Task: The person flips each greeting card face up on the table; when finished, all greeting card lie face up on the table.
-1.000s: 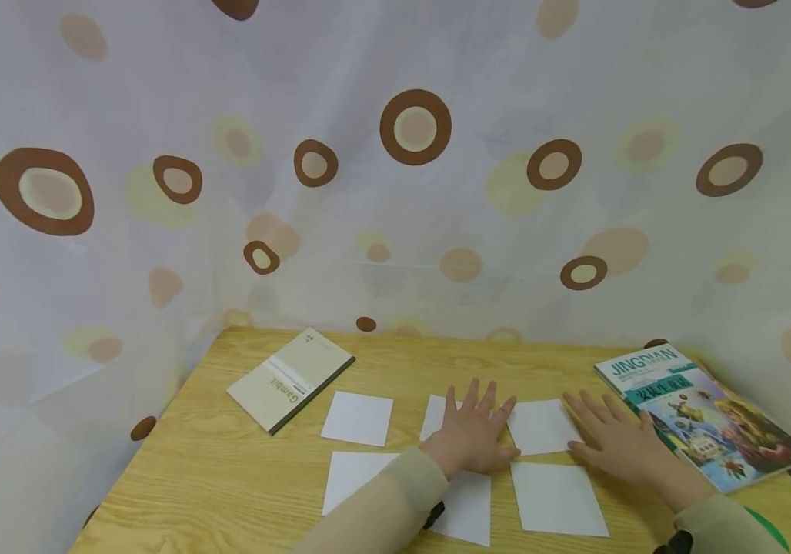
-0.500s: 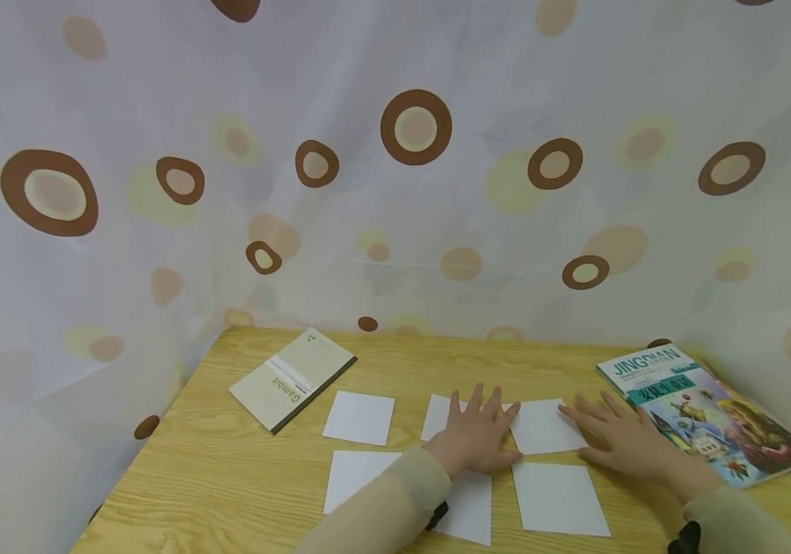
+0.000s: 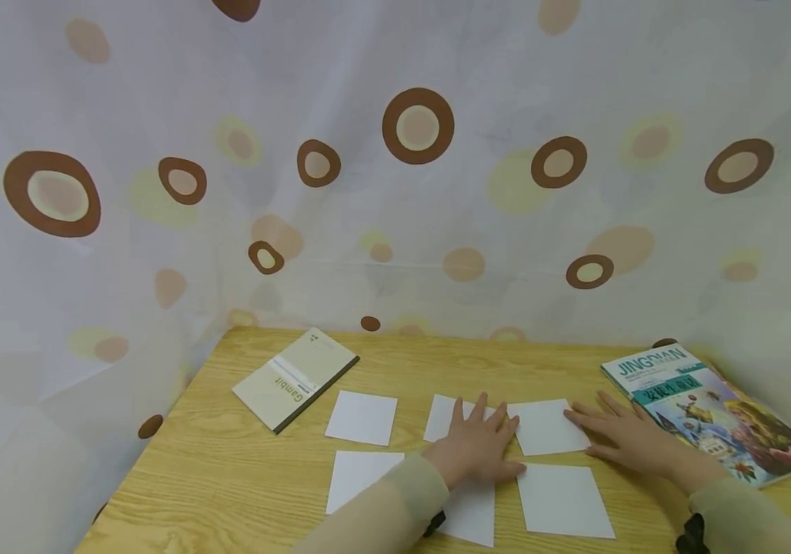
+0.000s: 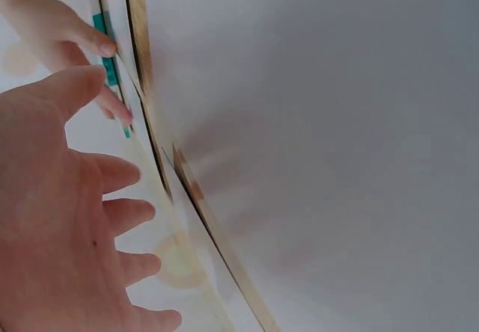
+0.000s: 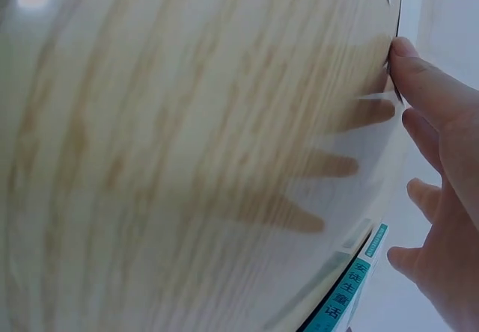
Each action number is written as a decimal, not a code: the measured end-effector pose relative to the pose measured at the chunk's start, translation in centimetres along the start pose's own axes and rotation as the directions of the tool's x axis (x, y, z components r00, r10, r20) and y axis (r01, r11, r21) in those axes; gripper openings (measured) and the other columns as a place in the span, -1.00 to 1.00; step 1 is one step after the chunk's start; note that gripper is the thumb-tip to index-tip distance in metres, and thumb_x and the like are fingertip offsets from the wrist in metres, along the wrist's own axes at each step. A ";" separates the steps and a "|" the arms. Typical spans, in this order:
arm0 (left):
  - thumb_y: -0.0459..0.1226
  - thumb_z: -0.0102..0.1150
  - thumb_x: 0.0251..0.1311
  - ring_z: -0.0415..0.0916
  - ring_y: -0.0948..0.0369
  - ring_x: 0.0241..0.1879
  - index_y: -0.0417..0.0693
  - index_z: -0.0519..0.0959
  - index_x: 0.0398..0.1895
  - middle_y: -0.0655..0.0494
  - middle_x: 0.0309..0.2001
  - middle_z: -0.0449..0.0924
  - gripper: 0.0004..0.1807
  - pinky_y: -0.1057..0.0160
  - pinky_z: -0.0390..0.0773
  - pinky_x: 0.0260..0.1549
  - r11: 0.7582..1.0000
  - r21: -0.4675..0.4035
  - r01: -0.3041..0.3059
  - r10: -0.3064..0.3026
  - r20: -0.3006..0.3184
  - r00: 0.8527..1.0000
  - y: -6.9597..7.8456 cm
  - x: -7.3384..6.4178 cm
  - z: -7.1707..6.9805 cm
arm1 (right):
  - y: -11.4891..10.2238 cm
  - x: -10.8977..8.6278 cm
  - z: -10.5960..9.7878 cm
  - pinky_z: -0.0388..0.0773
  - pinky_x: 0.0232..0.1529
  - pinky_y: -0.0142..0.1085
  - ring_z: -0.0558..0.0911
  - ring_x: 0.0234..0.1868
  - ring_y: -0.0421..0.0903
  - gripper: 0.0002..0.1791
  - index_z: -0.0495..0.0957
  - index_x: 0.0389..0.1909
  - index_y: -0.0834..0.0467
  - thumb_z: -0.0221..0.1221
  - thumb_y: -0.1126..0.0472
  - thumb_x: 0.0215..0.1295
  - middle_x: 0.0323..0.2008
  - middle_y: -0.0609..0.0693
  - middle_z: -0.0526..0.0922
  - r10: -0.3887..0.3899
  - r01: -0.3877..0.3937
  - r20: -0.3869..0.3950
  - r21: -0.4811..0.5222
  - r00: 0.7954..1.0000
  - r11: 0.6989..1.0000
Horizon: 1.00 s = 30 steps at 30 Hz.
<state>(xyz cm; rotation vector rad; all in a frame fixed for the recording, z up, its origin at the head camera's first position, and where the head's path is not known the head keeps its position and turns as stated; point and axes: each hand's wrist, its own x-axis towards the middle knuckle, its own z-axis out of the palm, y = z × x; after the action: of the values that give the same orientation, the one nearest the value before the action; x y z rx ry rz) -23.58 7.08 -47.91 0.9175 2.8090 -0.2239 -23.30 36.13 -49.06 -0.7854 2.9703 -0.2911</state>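
White square sheets of paper lie in two rows on the wooden table. In the head view my left hand (image 3: 478, 446) is spread, palm down, over the middle column. It partly covers the back middle sheet (image 3: 438, 419) and the front middle sheet (image 3: 472, 512), and its fingertips reach the left edge of the back right sheet (image 3: 548, 427). My right hand (image 3: 634, 438) has its fingers extended, with the tips at that sheet's right edge. The left wrist view shows the left palm (image 4: 67, 212) with fingers apart; in the right wrist view the right hand (image 5: 449, 160) hovers close to the tabletop.
A front right sheet (image 3: 565, 500), a front left sheet (image 3: 364, 477) and a back left sheet (image 3: 361, 418) lie around the hands. A beige notebook (image 3: 296, 377) rests at the back left. Beyond the right hand lies a colourful magazine (image 3: 714, 415). A patterned curtain (image 3: 395, 200) closes off the back.
My right hand has turned and tilted, its fingers now pointing more to the left at the sheet's edge. My left hand has come slightly lower in the view. The sheets look unmoved.
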 end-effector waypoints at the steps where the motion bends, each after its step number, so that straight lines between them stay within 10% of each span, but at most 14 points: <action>1: 0.46 -0.33 0.26 -0.17 0.10 0.58 0.50 0.01 0.55 0.39 0.57 -0.06 -0.19 -0.18 0.03 0.46 1.000 0.003 -0.003 0.003 0.003 1.000 0.0 0.0 0.0 | 0.1 0.0 0.0 0.06 0.17 0.57 0.20 0.39 0.45 -0.33 0.40 0.40 -0.13 0.20 -0.18 0.28 0.38 0.09 0.42 0.003 -0.003 -0.001 0.007 1.000 1.000; 30: 0.45 -0.26 0.25 -0.11 0.15 0.57 0.35 0.18 0.51 0.46 0.53 0.07 -0.17 -0.13 0.06 0.47 0.999 -0.028 -0.026 0.026 -0.002 1.000 -0.1 0.2 0.2 | 0.2 0.5 0.4 0.04 0.19 0.54 0.22 0.40 0.43 -0.31 0.41 0.38 0.04 0.17 -0.19 0.31 0.36 0.13 0.45 0.020 -0.020 -0.004 0.080 1.000 0.997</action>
<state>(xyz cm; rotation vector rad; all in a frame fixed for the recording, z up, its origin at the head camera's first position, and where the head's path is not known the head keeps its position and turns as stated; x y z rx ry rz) -23.78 7.07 -48.10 0.9472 2.7924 -0.1797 -23.77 36.03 -49.52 -0.7465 2.9480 -0.4092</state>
